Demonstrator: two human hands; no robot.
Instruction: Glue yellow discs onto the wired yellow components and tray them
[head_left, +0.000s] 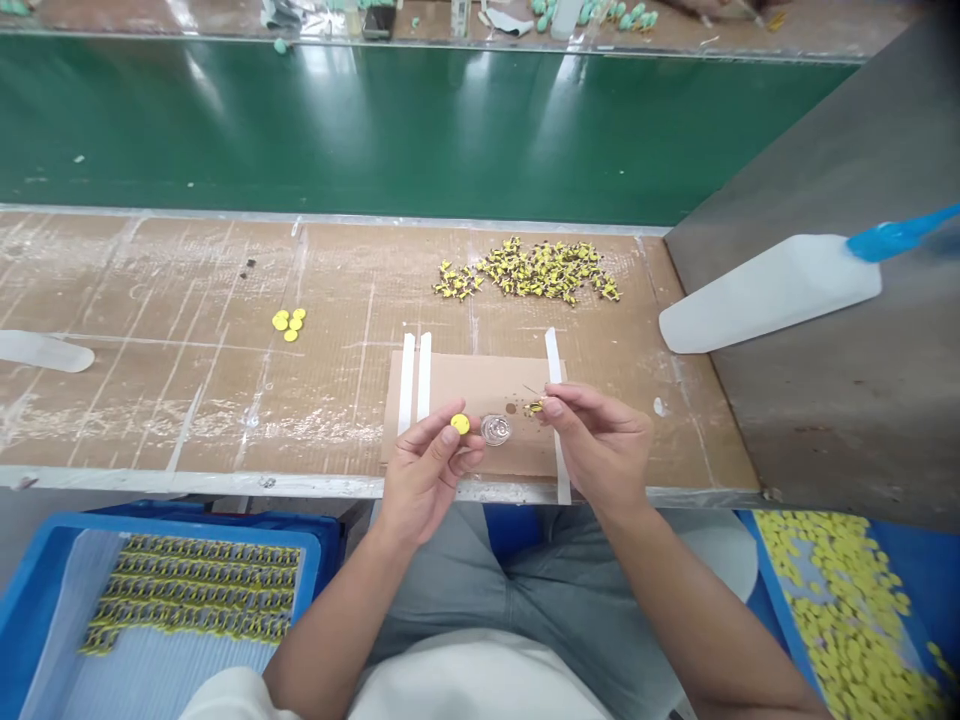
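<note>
The person wore a plain white top [480, 685], its fabric smooth and pale across the front, with a softly rounded outline and a few shallow folds. At 1 side, a loose white sleeve [232, 695] showed, cut wide, its edge leaving the left forearm [345, 610] bare. The right forearm [675, 590] was bare too, from wrist to the bottom of the view. Both the left hand [424, 475] and the right hand [607, 445] were bare, with slim fingers and a nail showing on each of the 2 thumbs. The trousers [457, 590] were a muted grey-green, loose over the 2 legs, matte and creased, with darker folds gathering where the legs met.
</note>
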